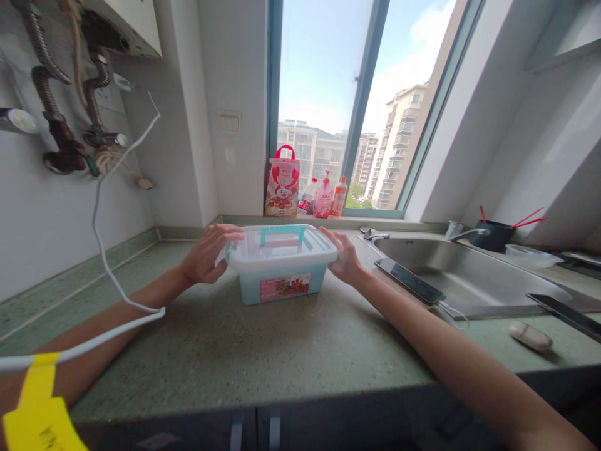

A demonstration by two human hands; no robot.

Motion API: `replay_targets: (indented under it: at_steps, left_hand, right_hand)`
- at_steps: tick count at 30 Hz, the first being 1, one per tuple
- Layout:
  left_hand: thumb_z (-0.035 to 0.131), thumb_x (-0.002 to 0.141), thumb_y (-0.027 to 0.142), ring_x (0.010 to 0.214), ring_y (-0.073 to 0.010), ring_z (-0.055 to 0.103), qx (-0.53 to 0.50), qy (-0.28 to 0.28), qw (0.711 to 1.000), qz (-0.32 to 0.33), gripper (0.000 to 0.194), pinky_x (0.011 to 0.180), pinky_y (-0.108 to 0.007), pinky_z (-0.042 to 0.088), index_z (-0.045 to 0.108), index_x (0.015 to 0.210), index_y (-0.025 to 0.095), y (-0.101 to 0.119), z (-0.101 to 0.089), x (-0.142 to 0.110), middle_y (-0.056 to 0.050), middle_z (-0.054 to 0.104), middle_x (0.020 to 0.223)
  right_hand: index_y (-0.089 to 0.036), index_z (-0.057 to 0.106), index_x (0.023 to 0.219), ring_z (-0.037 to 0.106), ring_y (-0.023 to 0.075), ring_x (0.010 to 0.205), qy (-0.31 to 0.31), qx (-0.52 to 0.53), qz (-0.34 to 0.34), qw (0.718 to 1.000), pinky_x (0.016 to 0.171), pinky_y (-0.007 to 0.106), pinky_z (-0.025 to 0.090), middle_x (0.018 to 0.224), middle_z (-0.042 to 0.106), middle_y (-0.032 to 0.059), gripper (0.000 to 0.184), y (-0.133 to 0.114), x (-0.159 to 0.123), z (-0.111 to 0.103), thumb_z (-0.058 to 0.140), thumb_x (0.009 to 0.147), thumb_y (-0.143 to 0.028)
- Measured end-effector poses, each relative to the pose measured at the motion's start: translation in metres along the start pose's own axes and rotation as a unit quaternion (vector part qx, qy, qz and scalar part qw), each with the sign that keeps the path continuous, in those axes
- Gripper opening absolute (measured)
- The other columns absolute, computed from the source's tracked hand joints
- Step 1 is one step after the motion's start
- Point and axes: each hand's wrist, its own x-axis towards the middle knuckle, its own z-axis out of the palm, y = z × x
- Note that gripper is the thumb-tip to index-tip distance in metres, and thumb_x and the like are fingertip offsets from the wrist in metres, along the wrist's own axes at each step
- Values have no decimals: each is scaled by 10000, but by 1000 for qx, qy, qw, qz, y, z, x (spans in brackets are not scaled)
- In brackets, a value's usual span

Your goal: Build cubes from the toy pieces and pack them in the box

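A light-blue plastic storage box (253, 282) with a pale translucent lid (282, 254) sits upright on the counter, a picture label on its front. A turquoise handle (282, 234) lies on top of the lid. My left hand (209, 254) grips the box's left end, fingers over the lid's edge and thumb lower down. At the opposite end, my right hand (344, 254) holds the lid's rim, its fingers partly hidden behind the corner. The lid rests on the box; whether its end clips are fastened I cannot tell.
A steel sink (422, 263) lies right, with a dark phone (409, 280) on its near edge. A white cable (96, 219) with a yellow tag (42, 419) crosses the left side. Bottles (323, 197) and a printed bag (282, 186) stand on the windowsill.
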Motion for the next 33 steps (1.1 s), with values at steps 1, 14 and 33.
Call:
replay_targets:
  at_steps: [1, 14, 33]
  left_hand:
    - [501, 935, 473, 1301, -360, 576, -25, 26, 999, -27, 491, 1094, -550, 432, 588, 1337, 204, 2, 4, 0, -182, 623, 1404]
    - [562, 828, 425, 1351, -356, 552, -329, 152, 854, -373, 478, 1138, -507, 434, 727, 1213, 195, 29, 34, 31, -83, 611, 1509]
    - [531, 648, 330, 939, -264, 634, -363, 153, 817, -421, 530, 741, -374, 528, 696, 1134, 195, 37, 32, 38, -74, 681, 1293]
  right_hand:
    - [-290, 529, 1426, 687, 306, 952, 7, 16, 10, 1000, 738, 410, 532, 1139, 743, 77, 686, 2, 1, 0, 596, 831, -625]
    - [-244, 653, 1189, 705, 319, 1052, -44, 36, 39, 998, 789, 422, 584, 1114, 767, 72, 454, -4, -9, 26, 683, 792, -464]
    - [-300, 635, 1410, 603, 300, 1277, 11, -54, -19, 998, 906, 368, 584, 1565, 538, 30, 756, -28, -12, 34, 626, 663, -181]
